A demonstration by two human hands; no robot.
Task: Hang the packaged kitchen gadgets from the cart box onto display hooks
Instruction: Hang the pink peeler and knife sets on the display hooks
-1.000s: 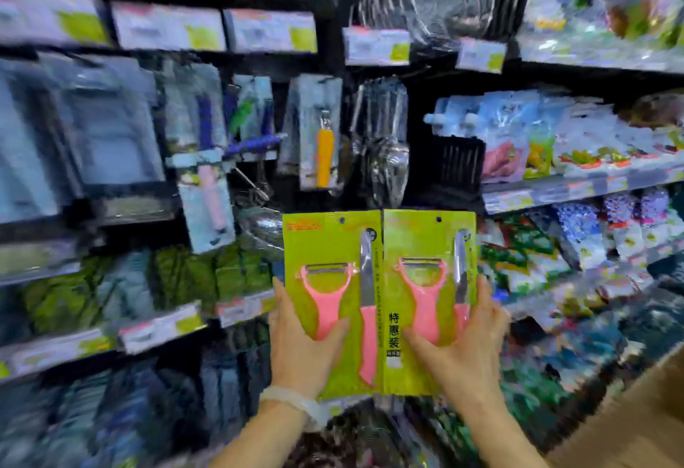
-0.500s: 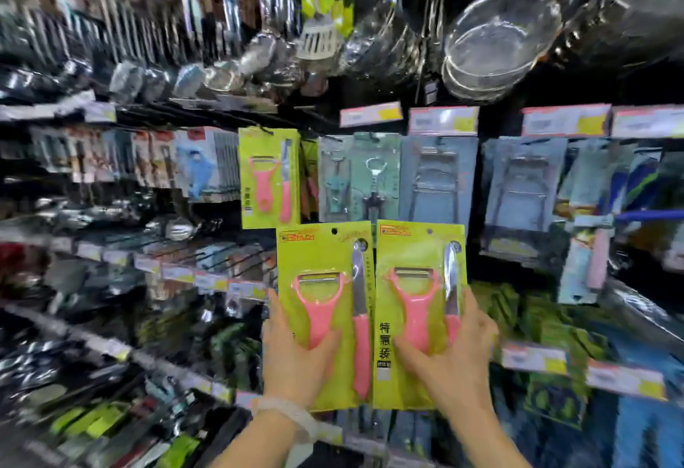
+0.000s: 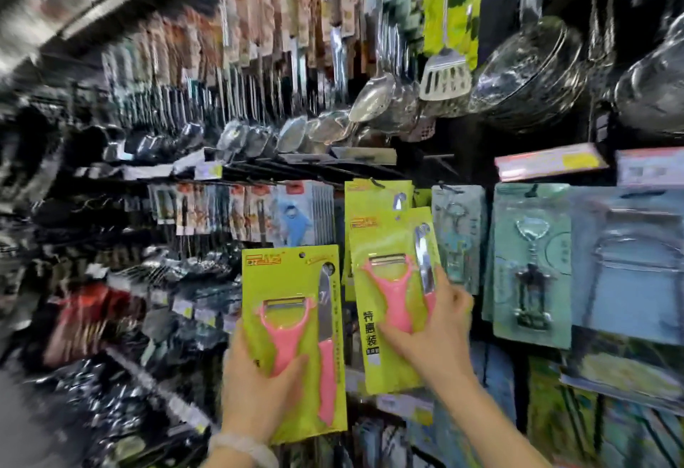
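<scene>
Left hand (image 3: 259, 390) grips the lower part of one green peeler card (image 3: 292, 338), thumb across the pink peeler, held low and clear of the rack. Right hand (image 3: 436, 334) pinches a second card (image 3: 388, 304) by its lower half, raised in front of a matching hung card (image 3: 374, 193); hook itself not visible. Judgement: cards light, thin, prone to flex; plastic film slick. Hold low, leave the top hole free, steady the card edge when threading.
</scene>
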